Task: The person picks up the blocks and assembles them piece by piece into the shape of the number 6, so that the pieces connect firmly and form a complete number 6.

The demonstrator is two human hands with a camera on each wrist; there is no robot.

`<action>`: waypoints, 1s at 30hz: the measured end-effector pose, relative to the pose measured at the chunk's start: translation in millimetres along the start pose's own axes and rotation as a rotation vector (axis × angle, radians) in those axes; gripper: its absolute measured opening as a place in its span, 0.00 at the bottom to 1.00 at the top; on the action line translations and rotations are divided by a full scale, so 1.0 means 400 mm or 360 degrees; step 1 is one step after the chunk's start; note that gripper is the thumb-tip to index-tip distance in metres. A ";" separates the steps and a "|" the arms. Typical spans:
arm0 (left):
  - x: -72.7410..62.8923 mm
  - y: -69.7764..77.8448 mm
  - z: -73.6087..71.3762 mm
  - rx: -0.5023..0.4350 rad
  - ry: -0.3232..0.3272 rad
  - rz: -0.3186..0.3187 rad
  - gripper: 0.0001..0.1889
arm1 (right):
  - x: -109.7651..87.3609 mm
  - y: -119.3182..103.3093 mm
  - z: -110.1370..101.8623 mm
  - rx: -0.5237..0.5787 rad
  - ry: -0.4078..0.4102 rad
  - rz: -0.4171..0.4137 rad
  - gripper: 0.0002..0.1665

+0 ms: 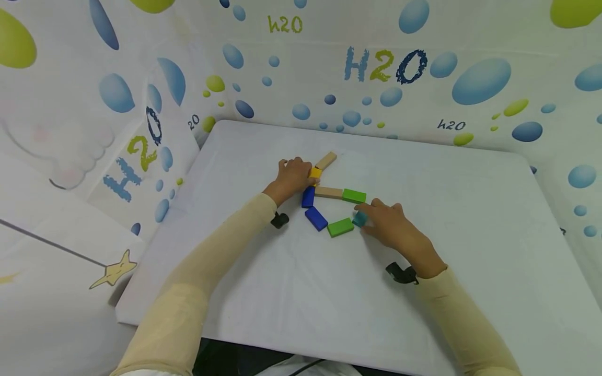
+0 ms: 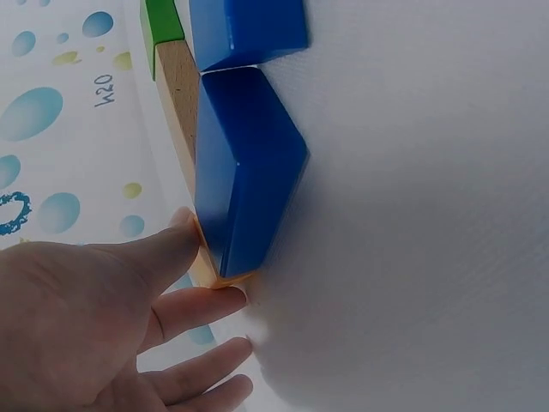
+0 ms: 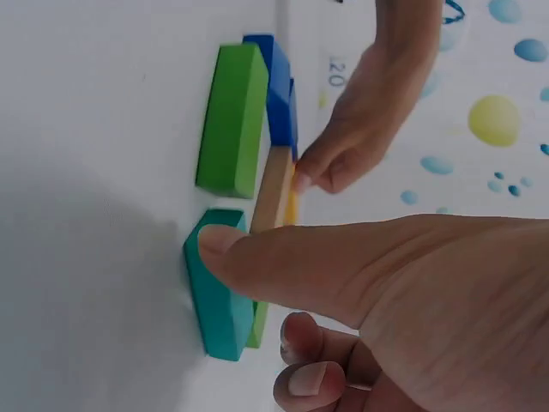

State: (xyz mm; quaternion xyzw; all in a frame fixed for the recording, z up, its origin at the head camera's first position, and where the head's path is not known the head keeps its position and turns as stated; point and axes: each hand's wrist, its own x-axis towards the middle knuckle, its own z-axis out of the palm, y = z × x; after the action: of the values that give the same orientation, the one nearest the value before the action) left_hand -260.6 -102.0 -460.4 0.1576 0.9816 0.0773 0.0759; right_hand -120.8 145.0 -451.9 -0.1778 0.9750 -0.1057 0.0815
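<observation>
My left hand (image 1: 292, 176) pinches a yellow block (image 1: 315, 173) between thumb and fingers; most of that block is hidden in the left wrist view behind a blue block (image 2: 249, 163). On the other side, my right hand (image 1: 392, 224) holds a teal block (image 1: 359, 218) by its ends, the thumb resting on it in the right wrist view. Between the hands, two blue blocks, a natural wood block (image 1: 328, 192) and two green blocks form a loop with the teal one. Another wood block (image 1: 326, 160) slants away from the yellow block's far end.
All the blocks lie on a white-covered table (image 1: 282, 292). A printed curtain (image 1: 320, 62) with blue and green drops stands behind the table and along its left side. Dark wrist cameras (image 1: 401, 273) sit under both wrists, close to the tabletop.
</observation>
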 end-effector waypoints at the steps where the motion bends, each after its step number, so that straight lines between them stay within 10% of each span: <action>1: -0.001 -0.001 0.000 0.0003 0.0004 0.0006 0.21 | -0.001 0.005 -0.001 -0.0003 -0.0003 0.0003 0.33; 30: -0.011 -0.005 -0.004 0.0002 0.0016 0.0041 0.20 | 0.007 -0.002 0.021 -0.0001 0.0068 -0.0052 0.30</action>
State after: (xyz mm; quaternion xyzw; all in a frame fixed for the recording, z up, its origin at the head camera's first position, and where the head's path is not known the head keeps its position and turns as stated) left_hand -257.4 -105.4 -458.6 0.1698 0.9799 0.0784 0.0699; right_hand -121.5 141.7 -460.1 -0.1914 0.9735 -0.1106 0.0588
